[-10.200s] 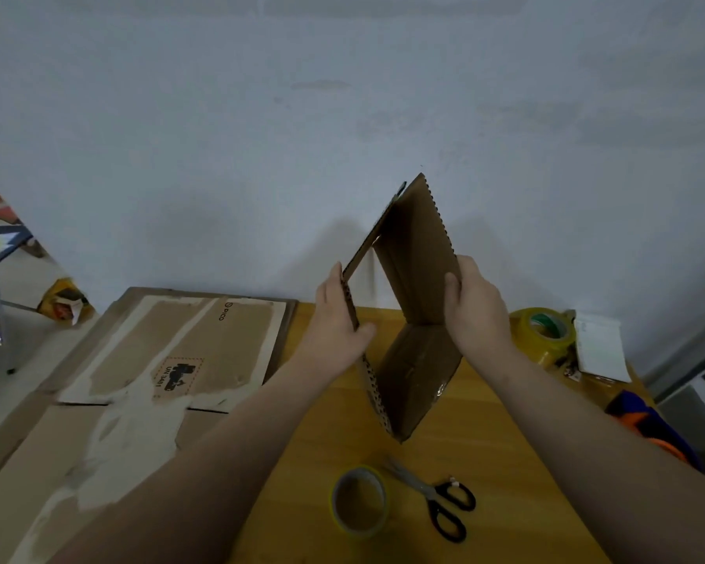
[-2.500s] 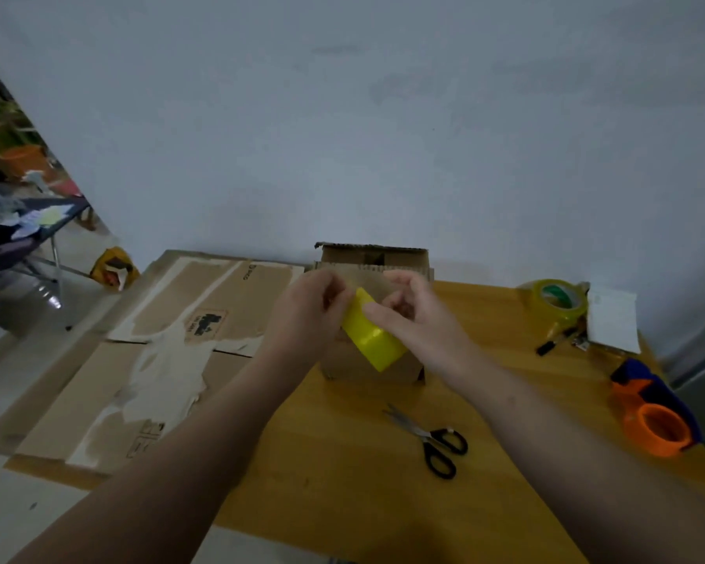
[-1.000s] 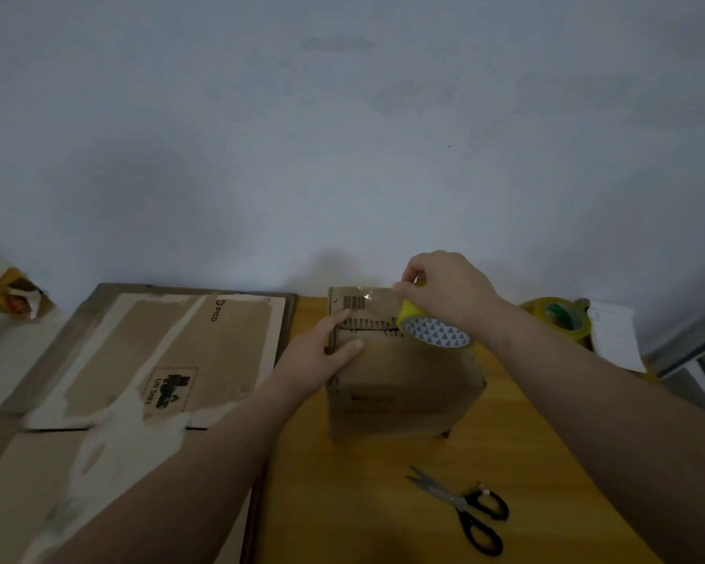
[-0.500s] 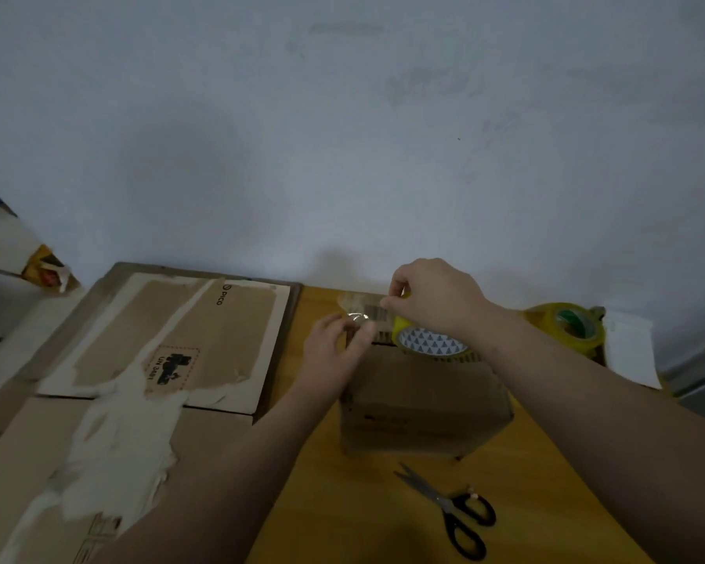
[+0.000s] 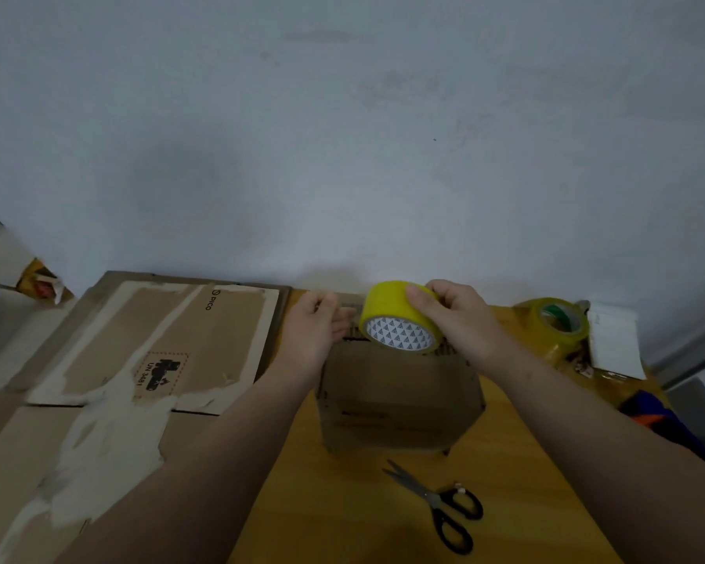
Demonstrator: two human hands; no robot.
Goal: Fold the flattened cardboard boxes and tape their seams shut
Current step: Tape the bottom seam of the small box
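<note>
The tape roll (image 5: pixel 399 319) is bright yellow, its white core printed with dark triangles. The box (image 5: pixel 399 396) is plain brown, the surface (image 5: pixel 342 514) honey-yellow. The scissors (image 5: pixel 436 498) have black handles, grey blades. A second roll (image 5: pixel 554 325) at the right edge is yellow, green inside.

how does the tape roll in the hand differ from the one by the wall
The yellow tape roll is opaque yellow with a triangle-printed core; the far tape roll looks translucent with a green core. The yellow tape roll is gripped by the right hand at the cardboard box; the far tape roll sits untouched on the table. Both are wide rolls.
</note>
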